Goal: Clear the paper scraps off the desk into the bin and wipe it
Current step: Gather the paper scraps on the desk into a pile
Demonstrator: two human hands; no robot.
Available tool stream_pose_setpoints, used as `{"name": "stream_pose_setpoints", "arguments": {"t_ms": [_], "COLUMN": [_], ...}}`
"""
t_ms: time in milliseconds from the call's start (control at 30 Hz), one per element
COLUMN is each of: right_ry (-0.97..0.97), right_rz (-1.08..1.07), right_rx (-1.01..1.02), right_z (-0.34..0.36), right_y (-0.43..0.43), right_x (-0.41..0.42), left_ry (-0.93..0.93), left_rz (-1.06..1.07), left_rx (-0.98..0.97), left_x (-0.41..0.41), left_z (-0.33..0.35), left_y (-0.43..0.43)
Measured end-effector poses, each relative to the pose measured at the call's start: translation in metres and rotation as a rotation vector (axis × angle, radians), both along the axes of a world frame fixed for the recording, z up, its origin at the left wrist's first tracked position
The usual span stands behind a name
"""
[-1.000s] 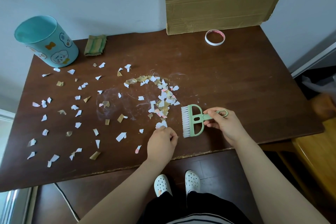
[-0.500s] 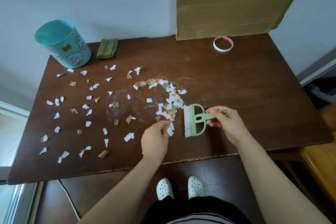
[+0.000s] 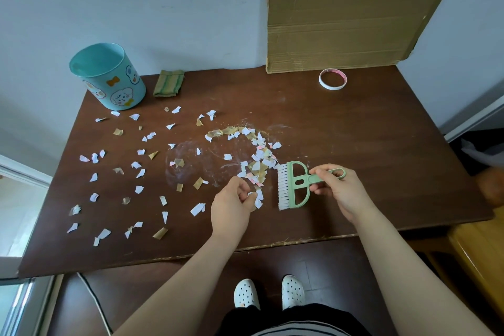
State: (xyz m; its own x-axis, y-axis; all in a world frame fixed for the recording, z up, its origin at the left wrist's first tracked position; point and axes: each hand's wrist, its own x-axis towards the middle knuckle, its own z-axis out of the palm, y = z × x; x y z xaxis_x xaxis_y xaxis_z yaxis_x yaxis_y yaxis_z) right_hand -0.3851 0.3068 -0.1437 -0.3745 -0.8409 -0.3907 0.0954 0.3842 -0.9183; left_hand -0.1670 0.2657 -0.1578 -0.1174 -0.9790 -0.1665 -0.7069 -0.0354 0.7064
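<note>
White and tan paper scraps [image 3: 136, 172] lie scattered over the left half of the brown desk [image 3: 368, 150]. A denser heap of scraps [image 3: 259, 161] curves around the desk's middle. My right hand [image 3: 338, 188] grips the handle of a green hand brush [image 3: 293, 185], whose white bristles face left against the heap. My left hand [image 3: 231, 204] is curled just left of the brush, pinching a few white scraps. The teal bin [image 3: 109, 76] with cartoon stickers stands upright at the back left corner. A folded green cloth [image 3: 168, 82] lies beside it.
A flattened cardboard box [image 3: 354, 8] leans on the wall at the back right. A white tape ring [image 3: 332, 79] lies in front of it. A wooden stool [image 3: 480, 248] stands to the right of the desk. My feet in white shoes [image 3: 268, 294] are below the front edge.
My left hand has slid up to the heap's lower end and closed on a few scraps. The brush has stayed almost where it was. The camera has tilted up.
</note>
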Motion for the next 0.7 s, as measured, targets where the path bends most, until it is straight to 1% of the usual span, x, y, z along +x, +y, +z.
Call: {"name": "stream_pose_setpoints", "arguments": {"t_ms": [200, 333, 433, 533, 700], "right_ry": [-0.001, 0.020, 0.027, 0.035, 0.043], "right_rz": [-0.013, -0.021, -0.029, -0.035, -0.030], "right_rx": [0.001, 0.011, 0.006, 0.010, 0.006], "right_z": [0.003, 0.007, 0.010, 0.012, 0.015], "right_y": [0.003, 0.005, 0.006, 0.006, 0.006], "right_x": [0.001, 0.000, 0.000, -0.001, -0.001], "left_ry": [-0.023, -0.007, -0.038, -0.052, -0.021], "left_rz": [-0.043, -0.064, -0.095, -0.080, -0.079], "left_rx": [-0.005, 0.053, 0.043, 0.051, 0.053], "left_x": [-0.001, 0.000, -0.001, -0.002, -0.003], "left_z": [0.005, 0.006, 0.006, 0.007, 0.006], "left_y": [-0.003, -0.004, -0.005, -0.006, -0.007]}}
